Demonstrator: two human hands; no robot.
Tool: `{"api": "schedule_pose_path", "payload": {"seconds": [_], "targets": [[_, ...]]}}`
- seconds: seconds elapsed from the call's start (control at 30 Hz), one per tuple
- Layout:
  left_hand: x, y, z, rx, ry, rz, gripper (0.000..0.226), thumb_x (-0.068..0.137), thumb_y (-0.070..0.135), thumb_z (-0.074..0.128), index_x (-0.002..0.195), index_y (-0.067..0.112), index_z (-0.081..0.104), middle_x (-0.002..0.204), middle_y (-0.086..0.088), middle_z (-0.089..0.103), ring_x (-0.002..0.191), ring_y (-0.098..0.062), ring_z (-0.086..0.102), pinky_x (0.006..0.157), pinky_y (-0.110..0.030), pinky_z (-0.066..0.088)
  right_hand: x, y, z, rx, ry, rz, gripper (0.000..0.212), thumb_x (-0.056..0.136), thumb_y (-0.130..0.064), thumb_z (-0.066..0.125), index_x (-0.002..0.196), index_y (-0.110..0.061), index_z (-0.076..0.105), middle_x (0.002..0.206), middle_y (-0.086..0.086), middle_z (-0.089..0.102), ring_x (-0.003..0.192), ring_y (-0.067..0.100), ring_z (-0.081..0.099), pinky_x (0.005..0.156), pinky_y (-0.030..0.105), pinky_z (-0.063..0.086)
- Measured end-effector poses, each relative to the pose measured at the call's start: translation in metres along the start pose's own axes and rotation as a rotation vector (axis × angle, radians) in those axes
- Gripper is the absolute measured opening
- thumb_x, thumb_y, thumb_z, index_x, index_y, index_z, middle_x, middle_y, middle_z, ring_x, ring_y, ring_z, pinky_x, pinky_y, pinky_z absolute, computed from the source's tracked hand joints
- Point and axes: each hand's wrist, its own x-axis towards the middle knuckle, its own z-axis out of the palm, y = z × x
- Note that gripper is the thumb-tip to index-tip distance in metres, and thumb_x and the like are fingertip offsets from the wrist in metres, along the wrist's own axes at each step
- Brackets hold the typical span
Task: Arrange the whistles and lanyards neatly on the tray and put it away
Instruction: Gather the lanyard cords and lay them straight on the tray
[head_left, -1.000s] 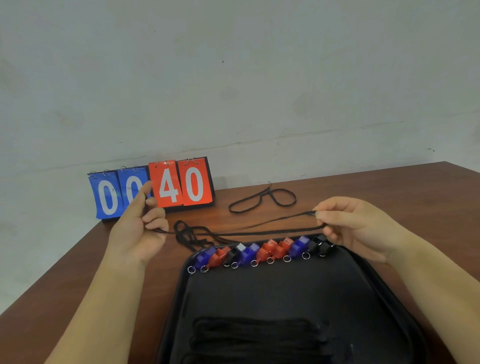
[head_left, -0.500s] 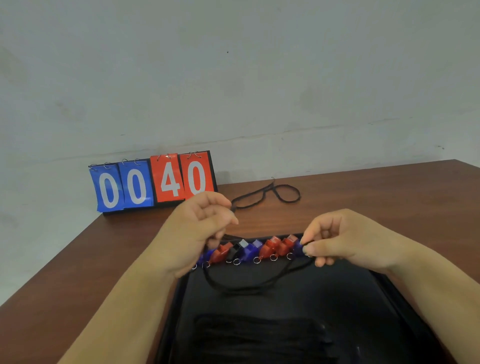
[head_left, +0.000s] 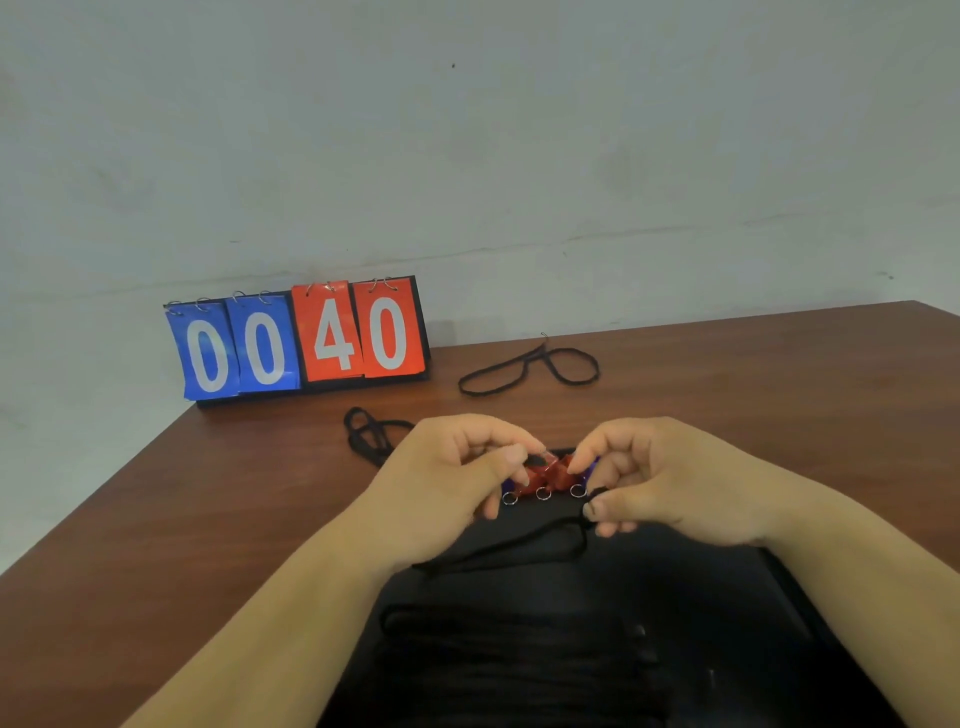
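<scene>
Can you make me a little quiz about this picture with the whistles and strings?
1. True or false: both hands are over the tray.
2. What numbers show on the red cards of the scoreboard?
3. How many lanyards lie on the table outside the tray? A) none B) two C) five

Key:
1. True: the left hand and right hand hold a lanyard above it, by the whistles.
2. 40.
3. B: a loose lanyard and a bunched lanyard.
</scene>
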Motion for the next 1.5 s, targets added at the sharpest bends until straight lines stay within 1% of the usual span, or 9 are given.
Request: {"api": "schedule_pose_path", "payload": {"seconds": [0.17,0.4,0.53,0.73,0.87,1.03,1.2,1.3,1.5], "targets": [[-0.001,0.001,0.001,-0.031,-0.086,0.003,0.029,0.105,0.008,0.054,0.119,0.029,0.066,0.070,0.006,0.065,0.058,-0.002,0.057,0.056,-0.021,0.048,0.000,-0.002,0.000,0.007,-0.002,-0.001,0.027,0.089,-0.005,0.076,0.111,-0.019,0.067,0.085,0.010,0.078,0.078,0.021,0.075,0.075,0.031,0.057],[0.000,0.002,0.007,-0.064,-0.012,0.016,0.004,0.100,0.007,0.063,0.099,0.009,0.066,0.067,0.010,0.073,0.051,-0.002,0.059,0.048,-0.021,0.048,-0.001,-0.003,0.002,0.049,0.002,-0.015,0.033,0.088,-0.003,0.077,0.113,-0.022,0.066,0.088,0.009,0.078,0.080,0.022,0.076,0.077,0.032,0.058],[-0.001,0.000,0.009,-0.095,0.040,0.040,0.008,0.097,0.006,0.067,0.094,0.011,0.071,0.081,0.000,0.079,0.057,-0.006,0.062,0.047,-0.023,0.050,-0.002,-0.006,0.004,0.052,0.004,-0.035,0.035,0.088,-0.005,0.077,0.116,-0.021,0.063,0.088,0.012,0.077,0.081,0.024,0.076,0.079,0.035,0.060],[0.000,-0.004,0.010,-0.016,-0.028,0.070,0.010,0.097,0.011,0.068,0.092,0.019,0.072,0.080,0.008,0.077,0.060,-0.005,0.063,0.054,-0.019,0.049,0.000,-0.004,0.006,0.099,0.036,-0.054,0.042,0.087,-0.003,0.079,0.121,-0.022,0.061,0.088,0.014,0.076,0.079,0.026,0.075,0.077,0.036,0.059],[0.000,-0.005,0.011,-0.012,-0.064,0.082,0.007,0.097,0.010,0.069,0.095,0.016,0.072,0.087,0.003,0.079,0.062,-0.005,0.064,0.056,-0.014,0.049,-0.001,-0.004,0.006,0.112,0.080,-0.085,0.035,0.088,-0.004,0.077,0.116,-0.020,0.066,0.093,0.016,0.077,0.084,0.029,0.077,0.079,0.037,0.062],[-0.001,-0.003,0.012,-0.038,-0.090,0.067,0.007,0.097,0.009,0.069,0.099,0.016,0.069,0.089,0.001,0.080,0.062,-0.002,0.065,0.055,-0.013,0.048,-0.002,-0.008,0.005,0.106,0.155,-0.105,0.009,0.089,-0.006,0.076,0.097,-0.011,0.075,0.081,0.009,0.079,0.074,0.015,0.075,0.070,0.024,0.058],[0.001,-0.003,0.005,0.074,-0.110,0.017,0.005,0.097,0.021,0.071,0.100,0.025,0.071,0.085,0.007,0.080,0.062,-0.003,0.065,0.062,-0.016,0.051,-0.001,-0.006,0.005,0.146,0.228,-0.107,0.007,0.089,-0.001,0.075,0.093,-0.006,0.074,0.076,0.010,0.078,0.068,0.012,0.074,0.066,0.022,0.056],[0.003,-0.007,-0.001,0.131,-0.077,0.004,0.008,0.098,0.025,0.069,0.093,0.028,0.074,0.079,0.009,0.078,0.060,-0.007,0.060,0.063,-0.023,0.052,-0.001,-0.007,0.003,0.144,0.250,-0.095,0.019,0.089,-0.001,0.075,0.104,-0.011,0.071,0.077,0.010,0.078,0.070,0.014,0.075,0.067,0.025,0.058],[0.002,-0.004,0.005,0.093,-0.048,0.054,0.009,0.098,0.024,0.068,0.092,0.028,0.073,0.078,0.007,0.078,0.057,0.005,0.059,0.062,-0.012,0.046,-0.003,-0.009,0.006,0.059,0.077,-0.016,0.063,0.088,-0.006,0.078,0.136,-0.034,0.049,0.087,0.012,0.078,0.080,0.025,0.077,0.077,0.032,0.062]]}}
